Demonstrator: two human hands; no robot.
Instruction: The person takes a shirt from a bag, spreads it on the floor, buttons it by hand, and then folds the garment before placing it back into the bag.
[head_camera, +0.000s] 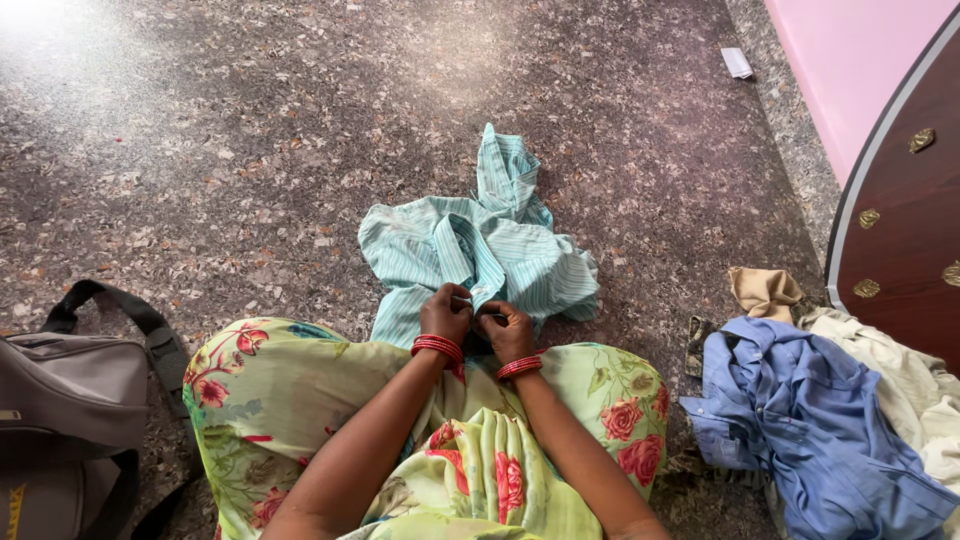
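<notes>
Striped shirt (480, 250): pale teal/mint with thin white vertical stripes, light woven fabric. Crumpled, not flat, heaped in loose folds on the speckled stone floor, directly ahead of the person's knees. One part sticks up and away as a narrow folded peak at the far end; the bulk spreads wider toward the near side. Near edge is bunched and lifted off the floor; the lower left portion drapes down against the lap.
</notes>
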